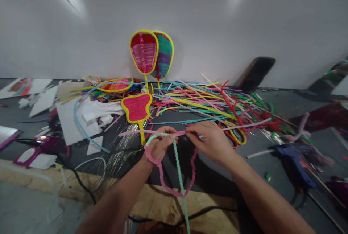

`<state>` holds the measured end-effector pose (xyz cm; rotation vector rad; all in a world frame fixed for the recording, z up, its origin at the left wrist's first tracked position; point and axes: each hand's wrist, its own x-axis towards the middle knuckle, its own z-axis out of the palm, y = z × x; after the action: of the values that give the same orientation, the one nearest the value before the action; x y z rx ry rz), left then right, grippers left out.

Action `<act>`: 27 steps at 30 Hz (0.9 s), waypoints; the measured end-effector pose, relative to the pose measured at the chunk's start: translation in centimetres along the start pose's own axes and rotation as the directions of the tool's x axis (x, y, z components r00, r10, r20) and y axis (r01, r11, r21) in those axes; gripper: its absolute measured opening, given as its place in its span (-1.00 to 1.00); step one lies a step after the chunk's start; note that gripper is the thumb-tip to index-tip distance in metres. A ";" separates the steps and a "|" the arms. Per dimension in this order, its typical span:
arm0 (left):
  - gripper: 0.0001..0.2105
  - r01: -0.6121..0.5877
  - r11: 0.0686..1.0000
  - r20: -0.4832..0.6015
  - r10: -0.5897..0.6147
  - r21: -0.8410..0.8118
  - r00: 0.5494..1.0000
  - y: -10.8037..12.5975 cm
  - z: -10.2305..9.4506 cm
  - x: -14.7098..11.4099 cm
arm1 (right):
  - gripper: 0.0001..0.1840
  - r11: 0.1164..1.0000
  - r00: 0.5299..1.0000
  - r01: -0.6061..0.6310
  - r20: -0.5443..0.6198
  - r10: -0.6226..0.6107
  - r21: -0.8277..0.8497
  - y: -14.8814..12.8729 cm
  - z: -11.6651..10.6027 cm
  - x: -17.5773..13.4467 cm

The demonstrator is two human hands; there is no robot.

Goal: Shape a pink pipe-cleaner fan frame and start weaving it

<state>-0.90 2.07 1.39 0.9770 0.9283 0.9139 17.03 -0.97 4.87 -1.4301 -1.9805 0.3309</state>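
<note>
My left hand (pixel 161 145) is closed, pinching a loop of twisted pipe cleaners near its top. The loop's pink edge (pixel 163 177) hangs in a rounded curve, and a mint-green pipe cleaner (pixel 178 165) runs down its middle and past the bottom. A light pink pipe cleaner (pixel 141 132) lies crosswise at the top, its ends sticking out left and right. With its fingertips pressed together, my right hand (pixel 208 138) grips this light pink pipe cleaner just right of my left thumb. Behind my left hand is a red pipe-cleaner fan (pixel 137 107) with yellow edging and handle.
Two finished-looking fans (pixel 144 54) lean on the grey wall. Many loose pipe cleaners (pixel 195 99) are heaped behind my hands. A phone (pixel 257 73) leans at the back right. A blue glue gun (pixel 295 165) lies right, a purple glue gun (pixel 38 150) left, near white paper scraps (pixel 73 121).
</note>
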 end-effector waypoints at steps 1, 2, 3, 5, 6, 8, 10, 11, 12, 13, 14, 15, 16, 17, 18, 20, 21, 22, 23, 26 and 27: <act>-0.74 -0.002 1.000 0.019 0.001 0.027 1.000 0.0 0.0 0.0 | -0.89 1.000 1.000 0.004 0.005 -0.004 0.002 -0.1 0.0 0.0; -0.74 -0.005 0.998 0.033 0.003 0.070 0.999 -0.1 -0.1 0.0 | -0.89 1.000 1.000 0.008 0.010 -0.008 0.003 -0.1 0.0 0.0; -0.74 -0.014 0.992 0.042 0.009 0.123 0.999 -0.1 -0.2 0.0 | -0.88 1.000 1.000 0.013 0.014 -0.013 0.005 -0.2 0.1 0.0; -0.75 -0.045 0.971 0.047 0.035 0.234 0.998 -0.2 -0.4 0.0 | -0.88 1.000 1.000 0.019 0.012 -0.019 0.005 -0.2 0.2 0.0; -0.75 -0.062 0.958 0.047 0.051 0.280 0.998 -0.3 -0.5 0.0 | -0.88 1.000 1.000 0.021 0.006 -0.021 0.005 -0.2 0.2 0.0; -0.76 -0.086 0.934 0.043 0.076 0.346 0.996 -0.2 -0.6 0.0 | -0.88 1.000 1.000 0.023 0.002 -0.023 0.021 0.0 0.2 0.0; -0.75 -0.093 0.917 0.030 0.089 0.388 0.996 -0.1 -0.7 0.0 | -0.86 0.998 1.000 0.014 0.022 -0.016 0.061 0.2 0.1 0.1; -0.74 -0.095 0.909 0.024 0.093 0.405 0.995 0.1 -0.7 -0.1 | -0.84 0.996 0.999 0.008 0.040 -0.012 0.089 0.3 0.0 0.1; -0.74 -0.095 0.902 0.021 0.095 0.422 0.995 0.2 -0.7 -0.1 | -0.82 0.993 0.998 0.002 0.061 -0.009 0.118 0.4 -0.1 0.2; -0.74 -0.096 0.894 0.021 0.096 0.437 0.995 0.4 -0.7 -0.1 | -0.81 0.990 0.997 -0.003 0.079 -0.008 0.144 0.5 -0.2 0.2; -0.75 -0.097 0.887 0.022 0.097 0.452 0.995 0.5 -0.7 -0.2 | -0.80 0.986 0.996 -0.008 0.091 -0.007 0.164 0.6 -0.3 0.3; -0.75 -0.098 0.879 0.024 0.098 0.466 0.995 0.6 -0.8 -0.2 | -0.79 0.984 0.995 -0.012 0.099 -0.005 0.178 0.7 -0.3 0.3; -0.75 -0.099 0.871 0.024 0.099 0.481 0.995 0.7 -0.8 -0.3 | -0.79 0.982 0.994 -0.016 0.105 -0.004 0.188 0.7 -0.4 0.3; -0.76 -0.101 0.864 0.024 0.103 0.494 0.994 0.8 -0.8 -0.3 | -0.79 0.980 0.994 -0.021 0.108 0.000 0.196 0.7 -0.4 0.3; -0.76 -0.104 0.860 0.024 0.106 0.500 0.994 0.8 -0.9 -0.3 | -0.80 0.979 0.994 -0.025 0.111 0.003 0.203 0.7 -0.4 0.3; -0.76 -0.115 0.865 0.030 0.115 0.489 0.993 0.7 -0.9 -0.3 | -0.81 0.977 0.994 -0.032 0.111 0.008 0.213 0.5 -0.5 0.3; -0.76 -0.124 0.870 0.036 0.122 0.478 0.992 0.7 -0.9 -0.3 | -0.81 0.975 0.994 -0.034 0.113 0.009 0.218 0.4 -0.5 0.3; -0.76 -0.134 0.874 0.042 0.129 0.466 0.991 0.7 -0.9 -0.3 | -0.81 0.974 0.993 -0.037 0.117 0.011 0.224 0.3 -0.6 0.3; -0.76 -0.143 0.878 0.048 0.136 0.457 0.990 0.7 -0.9 -0.3 | -0.81 0.972 0.992 -0.040 0.122 0.012 0.230 0.2 -0.6 0.4; -0.78 -0.160 0.874 0.047 0.156 0.460 0.987 0.9 -0.7 -0.4 | -0.81 0.968 0.992 -0.047 0.125 0.017 0.245 0.0 -0.6 0.4; -0.79 -0.164 0.870 0.048 0.161 0.465 0.986 1.1 -0.6 -0.4 | -0.81 0.967 0.992 -0.051 0.125 0.020 0.248 0.0 -0.6 0.4</act>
<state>-1.78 2.15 2.32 1.4912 1.0999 0.8390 17.33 -0.75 5.44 -1.3105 -1.9294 0.6748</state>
